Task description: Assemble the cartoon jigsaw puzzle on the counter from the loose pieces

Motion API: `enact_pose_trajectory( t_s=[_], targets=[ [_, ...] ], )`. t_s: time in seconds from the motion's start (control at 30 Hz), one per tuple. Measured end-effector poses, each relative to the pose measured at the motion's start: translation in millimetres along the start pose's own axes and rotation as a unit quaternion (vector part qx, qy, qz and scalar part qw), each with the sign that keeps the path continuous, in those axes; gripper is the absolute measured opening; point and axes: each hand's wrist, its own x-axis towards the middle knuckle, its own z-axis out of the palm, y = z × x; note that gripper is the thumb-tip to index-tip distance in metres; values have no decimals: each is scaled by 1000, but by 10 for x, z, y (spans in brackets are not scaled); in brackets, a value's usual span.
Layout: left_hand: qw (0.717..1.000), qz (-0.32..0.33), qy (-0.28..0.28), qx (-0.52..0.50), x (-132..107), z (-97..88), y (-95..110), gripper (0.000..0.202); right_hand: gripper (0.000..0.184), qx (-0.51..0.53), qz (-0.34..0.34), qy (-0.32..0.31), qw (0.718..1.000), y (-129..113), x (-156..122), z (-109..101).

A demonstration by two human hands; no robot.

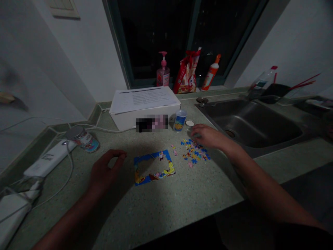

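- A jigsaw puzzle (153, 167) lies flat on the worktop, its thin cardboard pieces joined into a rectangular ring of blue border with cartoon figures, and bare worktop shows through the middle.
- Loose puzzle pieces (194, 152), knobbed and multicoloured, lie in a flat heap just right of the puzzle, with a few pink strays (173, 149) between the two.
- The worktop (166, 201) is speckled green stone with a rounded front edge, and a stainless steel sink (249, 121) is set into its right side.
- A white box (145, 121) stands against the back edge under printed papers (144, 99), with a pixel-blurred object (152, 123) at its front.
- Just right of the box stand a small printed cup (180, 120) and a round white lid (189, 123).
- Near the left wall, a tin can (83, 140) lies on its side by a white power strip (49, 159) and a white cable (104, 129).
- On the sill of a dark window (156, 34) stand a pink pump bottle (163, 71), a red patterned bag (187, 73) and an orange-capped bottle (211, 73).
- The left hand (108, 169) hovers just left of the puzzle, its fingers curled and nearly meeting the thumb; I cannot tell whether they pinch anything.
- The right hand (205, 136) hangs loosely open over the heap's upper edge, holding nothing visible, its fingers together near the white lid.
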Motion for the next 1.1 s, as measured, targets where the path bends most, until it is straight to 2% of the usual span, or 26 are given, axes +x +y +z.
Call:
enact_pose_trajectory(
  t_s=[0.27, 0.5, 0.7, 0.9, 1.1],
  targets=[
    [1000, -6, 7, -1, 0, 5, -20, 29, 18, 43, 2, 35, 998, -33, -149, 129],
    [1000, -1, 12, -5, 6, 6, -18, 28, 12, 80, -23, 16, 996, -53, -234, 149],
    [1000, -6, 12, -2, 6, 10, -35, 29, 9, 59, -20, 22, 998, -75, -251, 142],
    [1000, -20, 3, 5, 6, -6, -5, 32, 16, 14, 26, 46, 999, 56, -268, 137],
    [1000, -8, 1, 4, 10, -15, 12, 31, 18, 1, 22, 43, 999, 48, -250, 206]
  ],
)
